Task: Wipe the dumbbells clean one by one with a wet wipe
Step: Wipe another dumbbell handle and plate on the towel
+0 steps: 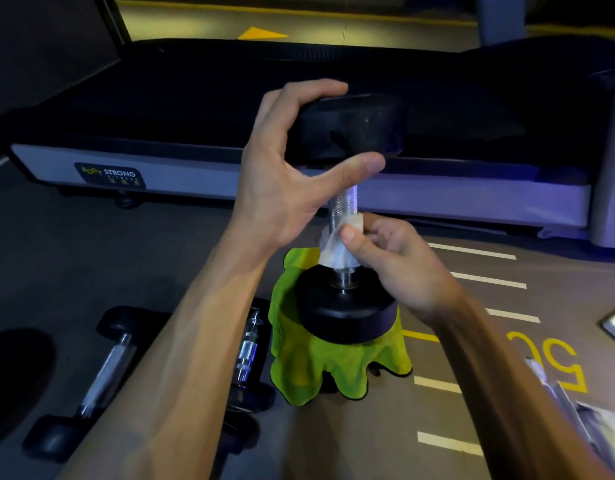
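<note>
Reading "BODY STRONG" on the treadmill (110, 174); floor (548, 362) marked "50".

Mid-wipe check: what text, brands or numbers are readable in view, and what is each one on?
"BODY STRONG": label on the treadmill side rail.
Small lines under it: too blurred to read.
"50", seen upside down: yellow floor marking.
Dumbbells and wipe: no readable text.

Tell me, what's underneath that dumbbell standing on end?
A bright green cloth lies under the upright dumbbell, its edges spilling out around the lower weight. Whatever the cloth covers, floor or something raised, is hidden from view.
</note>
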Tool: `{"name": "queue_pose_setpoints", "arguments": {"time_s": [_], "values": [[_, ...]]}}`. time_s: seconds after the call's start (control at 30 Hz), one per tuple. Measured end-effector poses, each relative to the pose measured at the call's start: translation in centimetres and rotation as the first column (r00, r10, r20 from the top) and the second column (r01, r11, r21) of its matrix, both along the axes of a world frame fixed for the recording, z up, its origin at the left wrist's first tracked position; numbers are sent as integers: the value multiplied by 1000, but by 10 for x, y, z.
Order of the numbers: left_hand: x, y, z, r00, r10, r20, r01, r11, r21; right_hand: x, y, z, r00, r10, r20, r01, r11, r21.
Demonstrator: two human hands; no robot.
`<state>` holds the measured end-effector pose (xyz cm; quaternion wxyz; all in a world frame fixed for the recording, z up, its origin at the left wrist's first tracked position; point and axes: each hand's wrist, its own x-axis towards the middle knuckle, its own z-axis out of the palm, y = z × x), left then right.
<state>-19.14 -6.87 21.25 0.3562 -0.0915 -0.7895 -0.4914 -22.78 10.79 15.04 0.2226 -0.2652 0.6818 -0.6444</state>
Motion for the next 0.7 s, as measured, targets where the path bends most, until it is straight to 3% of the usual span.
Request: {"name": "queue_pose_setpoints", "arguments": {"time_s": [0.07,0.13,0.23,0.3,0.37,0.4,0.47,0.57,0.63,0.7], "values": [[0,-2,-1,1000,-9,0,9,1000,7,-6,4,6,987,135,82,-133,991,-30],[1,-3,-2,1000,-19,0,19,1000,15,-6,3,8,987,151,59,-150,989,-6],[1,-4,-3,1000,-6,-4,7,1000,29,10,-5,1,989,-72,-127,82,994,77],[1,-2,-2,1000,20,-3,-20,999,30,31,-13,2,897,-215,-387,340,895,290],[0,1,-2,999,39,-3,-38,999,29,51,-22,11,815,-192,-547,505,698,507],[0,2,-1,999,41,-3,-41,999,28,57,-25,16,807,-176,-564,528,645,552],[0,1,-2,999,42,-7,-41,999,26,55,-26,21,787,-182,-590,540,664,516],[2,-2,-2,999,33,1,-33,999,26,26,-15,23,892,-202,-404,364,851,379],[0,-5,-2,1000,26,11,-26,999,32,4,-11,23,980,-158,-117,180,961,208],[-1,-6,-3,1000,17,16,-18,999,42,-5,-15,23,979,-82,187,87,996,-23]]}}
